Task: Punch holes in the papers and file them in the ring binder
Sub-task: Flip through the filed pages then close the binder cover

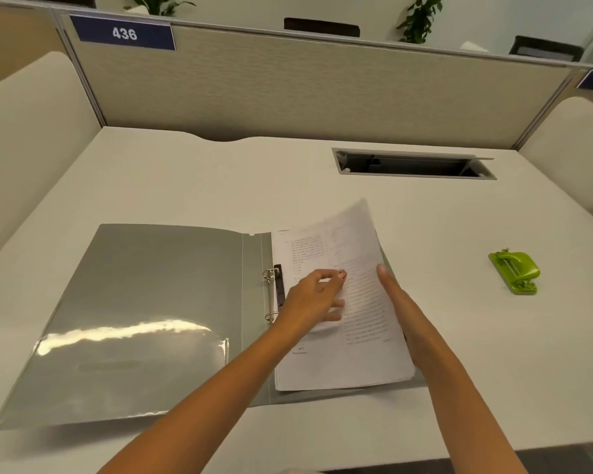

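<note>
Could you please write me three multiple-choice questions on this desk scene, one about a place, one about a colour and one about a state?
1. Where is the hole punch?
A. inside the binder
B. on the desk, to the right of the binder
C. in the left hand

2. What colour is the hole punch?
A. green
B. red
C. black

3. How does the ring binder lie?
A. shut and flat
B. standing upright
C. open and flat, papers on its right half

Answers:
1 B: the punch sits alone on the desk, well clear of the binder's right edge.
2 A: its body is bright green.
3 C: the cover is spread to the left, the rings show at the spine, and the papers lie to their right, with the left hand and right hand on them.
</note>
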The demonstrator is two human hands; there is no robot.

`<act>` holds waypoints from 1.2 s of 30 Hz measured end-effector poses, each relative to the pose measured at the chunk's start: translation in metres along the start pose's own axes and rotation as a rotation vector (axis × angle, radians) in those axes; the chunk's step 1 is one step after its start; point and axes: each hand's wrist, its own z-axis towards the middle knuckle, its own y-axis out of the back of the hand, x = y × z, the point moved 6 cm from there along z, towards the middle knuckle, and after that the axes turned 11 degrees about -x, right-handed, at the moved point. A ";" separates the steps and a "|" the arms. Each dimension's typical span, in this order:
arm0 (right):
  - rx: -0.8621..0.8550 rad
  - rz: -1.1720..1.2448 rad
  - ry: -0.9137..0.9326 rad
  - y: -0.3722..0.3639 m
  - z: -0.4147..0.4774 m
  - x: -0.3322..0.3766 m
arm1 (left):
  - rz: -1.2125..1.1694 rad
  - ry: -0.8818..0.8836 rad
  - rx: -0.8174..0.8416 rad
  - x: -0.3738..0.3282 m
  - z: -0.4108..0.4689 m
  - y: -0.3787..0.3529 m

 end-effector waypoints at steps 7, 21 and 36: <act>-0.254 -0.369 0.022 0.038 0.017 -0.015 | 0.692 -0.555 -0.172 0.011 -0.002 0.018; -0.610 -0.596 0.167 0.041 0.030 -0.023 | 1.337 -0.627 -0.227 0.044 0.011 0.012; -0.484 -0.875 0.716 -0.048 0.028 -0.030 | 1.538 -0.636 -0.159 0.056 0.015 0.004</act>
